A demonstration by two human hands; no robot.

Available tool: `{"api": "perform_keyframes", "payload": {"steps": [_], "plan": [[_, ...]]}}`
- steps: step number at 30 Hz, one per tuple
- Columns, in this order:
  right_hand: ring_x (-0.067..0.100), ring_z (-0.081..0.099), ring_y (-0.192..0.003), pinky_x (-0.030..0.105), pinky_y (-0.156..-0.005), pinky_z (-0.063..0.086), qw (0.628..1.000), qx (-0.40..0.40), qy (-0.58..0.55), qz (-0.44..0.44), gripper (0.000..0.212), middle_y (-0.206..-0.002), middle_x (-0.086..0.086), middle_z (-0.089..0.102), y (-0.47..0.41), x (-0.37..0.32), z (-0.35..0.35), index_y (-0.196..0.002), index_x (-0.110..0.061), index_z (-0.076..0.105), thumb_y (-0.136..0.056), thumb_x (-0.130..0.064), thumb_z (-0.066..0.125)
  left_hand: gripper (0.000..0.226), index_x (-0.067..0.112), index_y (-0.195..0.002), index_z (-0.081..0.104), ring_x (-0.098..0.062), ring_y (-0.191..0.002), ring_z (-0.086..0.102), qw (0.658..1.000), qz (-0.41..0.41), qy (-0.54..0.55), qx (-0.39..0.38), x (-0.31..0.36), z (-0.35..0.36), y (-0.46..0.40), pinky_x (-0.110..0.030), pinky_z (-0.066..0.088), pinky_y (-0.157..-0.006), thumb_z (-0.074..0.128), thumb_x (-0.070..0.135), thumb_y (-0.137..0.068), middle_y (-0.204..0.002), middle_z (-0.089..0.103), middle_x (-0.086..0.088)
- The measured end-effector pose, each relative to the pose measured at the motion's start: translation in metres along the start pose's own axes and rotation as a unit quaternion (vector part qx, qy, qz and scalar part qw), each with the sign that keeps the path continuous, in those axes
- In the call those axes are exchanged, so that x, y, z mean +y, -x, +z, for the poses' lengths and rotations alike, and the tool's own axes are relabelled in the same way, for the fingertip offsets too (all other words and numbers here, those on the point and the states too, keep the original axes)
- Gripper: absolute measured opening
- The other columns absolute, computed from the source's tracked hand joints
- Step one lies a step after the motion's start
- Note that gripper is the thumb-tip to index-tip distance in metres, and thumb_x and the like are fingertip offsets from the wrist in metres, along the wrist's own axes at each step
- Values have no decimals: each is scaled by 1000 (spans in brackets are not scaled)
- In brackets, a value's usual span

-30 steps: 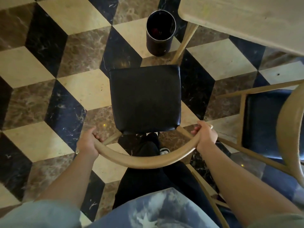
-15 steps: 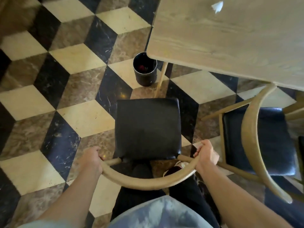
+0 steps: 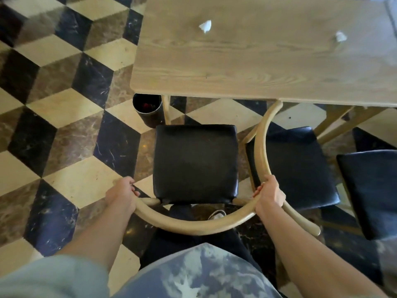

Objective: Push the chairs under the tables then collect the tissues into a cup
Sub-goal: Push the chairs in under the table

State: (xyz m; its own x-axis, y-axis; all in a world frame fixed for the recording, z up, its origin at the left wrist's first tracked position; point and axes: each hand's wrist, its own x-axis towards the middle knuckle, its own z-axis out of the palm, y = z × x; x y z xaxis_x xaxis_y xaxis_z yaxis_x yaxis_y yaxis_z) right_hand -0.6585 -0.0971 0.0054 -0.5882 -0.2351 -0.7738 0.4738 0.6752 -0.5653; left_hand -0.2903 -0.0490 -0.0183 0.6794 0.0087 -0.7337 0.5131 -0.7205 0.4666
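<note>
Floor: marble tiles in a cube pattern, cream, brown and black (image 3: 71, 108). Left hand (image 3: 122, 195) grips the left end of the curved pale-wood backrest (image 3: 193, 227) of the black-cushioned chair (image 3: 195, 162); fingers curled over the rail. Dark cylindrical bin (image 3: 147, 110) stands on the floor at the table's near-left corner, beside a table leg. Chair seat front sits just short of the light wooden table (image 3: 247, 67) edge, not under it. Right hand (image 3: 269, 195) grips the right end of the same rail. Second black-seated chair (image 3: 296, 168) just right, turned sideways, backrest tip under the table edge. Two crumpled white tissues lie on the tabletop: one centre (image 3: 205, 26), one further right (image 3: 340, 36)
</note>
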Motion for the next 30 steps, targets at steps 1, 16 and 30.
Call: {"api": "perform_keyframes", "payload": {"steps": [1,16,30], "plan": [[10,47,-38,31,-50,46,1000,2,0,0,26,-48,-4,55,-4,-5,3,-78,-18,70,-70,-42,67,10,10,-88,65,-19,-69,61,1000,12,-8,-1,1,5,-2,-37,58,-80,69,19,-91,-79,62,-10],[13,53,-47,34,-61,52,998,64,9,-12,39,-55,-2,62,-32,-74,97,-79,-18,72,-77,-55,60,9,10,-90,67,-23,-73,60,998,-44,-37,-25,75,108,-36,-36,50,-71,66,18,-91,-77,61,-11],[14,62,-49,33,-57,53,993,115,-3,-14,47,-57,-3,68,-38,-88,160,-87,-20,74,-77,-60,51,11,12,-78,61,-16,-50,53,999,-16,-13,-28,166,165,-66,-40,57,-72,67,12,-68,-58,56,-3]]}}
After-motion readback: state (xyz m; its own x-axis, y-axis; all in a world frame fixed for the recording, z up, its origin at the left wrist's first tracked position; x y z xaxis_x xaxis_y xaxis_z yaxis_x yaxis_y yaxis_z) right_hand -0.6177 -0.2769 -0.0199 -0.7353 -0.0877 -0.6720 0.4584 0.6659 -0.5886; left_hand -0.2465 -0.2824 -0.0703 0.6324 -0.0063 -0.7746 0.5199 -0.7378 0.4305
